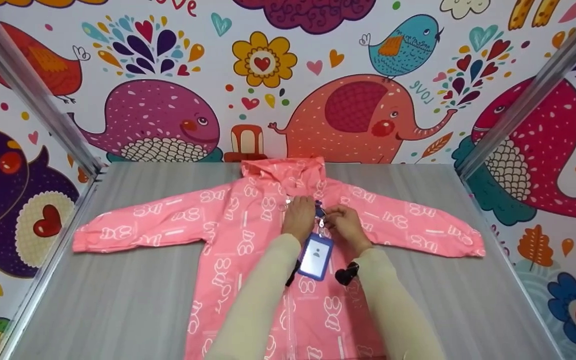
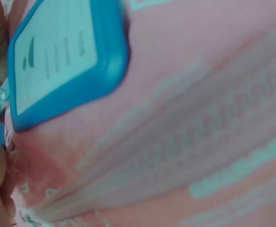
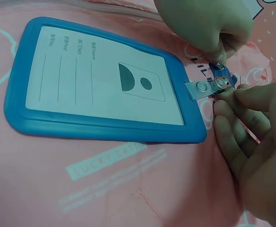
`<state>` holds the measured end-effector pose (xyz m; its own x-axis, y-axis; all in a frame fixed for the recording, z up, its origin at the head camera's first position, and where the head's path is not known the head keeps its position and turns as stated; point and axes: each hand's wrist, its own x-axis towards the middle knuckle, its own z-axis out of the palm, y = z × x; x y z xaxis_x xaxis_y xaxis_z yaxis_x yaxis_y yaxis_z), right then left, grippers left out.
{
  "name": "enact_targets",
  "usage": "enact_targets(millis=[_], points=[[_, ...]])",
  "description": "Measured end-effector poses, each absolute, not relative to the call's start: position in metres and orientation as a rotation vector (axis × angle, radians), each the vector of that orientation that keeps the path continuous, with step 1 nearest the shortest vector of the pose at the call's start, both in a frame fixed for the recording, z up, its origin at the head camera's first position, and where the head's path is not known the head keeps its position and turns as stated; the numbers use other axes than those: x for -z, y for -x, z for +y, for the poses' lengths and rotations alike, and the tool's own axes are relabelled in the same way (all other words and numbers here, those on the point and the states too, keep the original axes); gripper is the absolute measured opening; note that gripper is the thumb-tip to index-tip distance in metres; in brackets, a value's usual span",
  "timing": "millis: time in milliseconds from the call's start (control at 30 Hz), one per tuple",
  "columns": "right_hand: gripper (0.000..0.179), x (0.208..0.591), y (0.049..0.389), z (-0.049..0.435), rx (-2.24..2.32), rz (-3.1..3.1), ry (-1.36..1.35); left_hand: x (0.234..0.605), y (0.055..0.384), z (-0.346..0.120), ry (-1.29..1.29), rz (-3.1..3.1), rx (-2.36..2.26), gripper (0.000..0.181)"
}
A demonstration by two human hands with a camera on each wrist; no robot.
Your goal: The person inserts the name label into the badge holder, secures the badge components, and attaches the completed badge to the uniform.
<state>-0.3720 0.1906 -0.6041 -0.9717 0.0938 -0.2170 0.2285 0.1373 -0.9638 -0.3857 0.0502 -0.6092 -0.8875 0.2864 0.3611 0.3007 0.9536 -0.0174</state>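
Observation:
A pink hooded jacket (image 1: 253,280) with white rabbit outlines lies front up, sleeves spread. On its chest rests a blue-framed ID badge (image 1: 315,256), its white card showing a person icon and printed lines in the right wrist view. A clear strap (image 3: 200,88) with metal snaps joins the badge to a small blue badge clip (image 3: 217,71) at the jacket's chest. My left hand (image 1: 300,218) pinches the clip from above with its fingertips. From the other side, my right hand (image 1: 346,226) pinches the clip's strap end between thumb and fingers. Fingers partly hide the clip.
The jacket covers the middle of a grey table (image 1: 133,290). Its zipper (image 1: 290,320) runs down the front beside the badge. Metal posts (image 1: 508,85) stand at the table's back corners, before walls printed with cartoon animals. A black strap piece (image 1: 347,274) sits at my right wrist.

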Motion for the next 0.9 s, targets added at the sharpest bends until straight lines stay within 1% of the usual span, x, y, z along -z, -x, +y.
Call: enact_targets(millis=[133,267,367,500,667,833,900], points=[[0.026,0.605,0.371,0.19,1.956,2.284,-0.318,0.606,0.387,0.049,0.451,-2.77,0.136,0.025],[0.025,0.605,0.37,0.19,1.953,2.286,-0.316,0.602,0.388,0.049,0.412,-2.82,0.355,0.028],[0.023,0.604,0.371,0.19,1.944,2.28,-0.32,0.6,0.388,0.05,0.346,-2.83,0.432,0.023],[0.021,0.598,0.372,0.189,1.869,2.291,-0.34,0.599,0.387,0.052,0.234,-2.859,0.42,0.014],[0.02,0.593,0.373,0.187,1.788,2.312,-0.356,0.599,0.386,0.053,0.114,-2.849,0.579,0.009],[0.02,0.595,0.373,0.184,1.84,2.373,-0.33,0.597,0.386,0.051,0.054,-2.822,0.785,0.005],[0.019,0.598,0.373,0.183,1.865,2.414,-0.334,0.596,0.386,0.05,0.048,-2.826,0.82,0.007]])
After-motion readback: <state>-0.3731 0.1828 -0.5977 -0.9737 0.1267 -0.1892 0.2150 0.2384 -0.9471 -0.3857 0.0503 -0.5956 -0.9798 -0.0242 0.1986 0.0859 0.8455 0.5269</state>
